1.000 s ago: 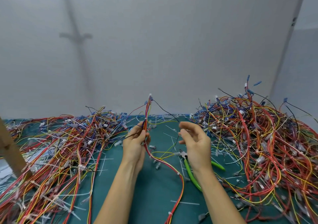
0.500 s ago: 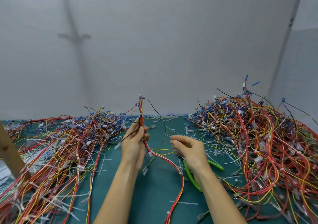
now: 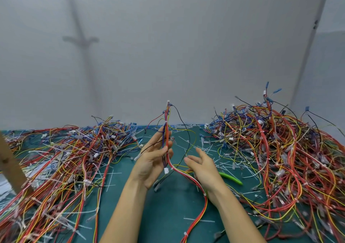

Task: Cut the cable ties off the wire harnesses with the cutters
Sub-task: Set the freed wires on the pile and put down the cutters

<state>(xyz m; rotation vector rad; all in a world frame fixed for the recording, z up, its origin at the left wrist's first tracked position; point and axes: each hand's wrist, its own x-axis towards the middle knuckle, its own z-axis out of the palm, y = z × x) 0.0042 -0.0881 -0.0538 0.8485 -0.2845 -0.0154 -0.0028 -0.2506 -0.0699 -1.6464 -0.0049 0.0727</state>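
Right hand (image 3: 203, 168) has uncurled since half a second ago: its fingers are now spread and hold nothing, just right of the grip. The left hand (image 3: 153, 160) pinches the harness (image 3: 168, 156) between thumb and nearly straight fingers. From that pinch the bundle stands upright to a connector at the top. Below the pinch it bends right, passes under the right wrist and trails down over the mat (image 3: 168, 214). What looks like a pale tie (image 3: 165, 120) bands the wires just above the grip. The cutters (image 3: 230, 177) lie on the mat right of and below the grip, mostly hidden by the right hand, with only a green handle showing.

Several things could go wrong, as I judge it:

- **Slipping:** The pinch is light, so a tug on the trailing part could pull the harness through the fingers or tip the upright part over.
- **Dragging:** The tail crosses the right wrist close to the cutters. Reaching for them could snag it and drag the harness along.
- **Catching:** A loose black wire (image 3: 189, 136) loops out to the right of the grip, where the spread fingers could catch it.
- **Nicking:** The tie sits tight on the wires, so a careless bite could cut insulation instead of plastic.
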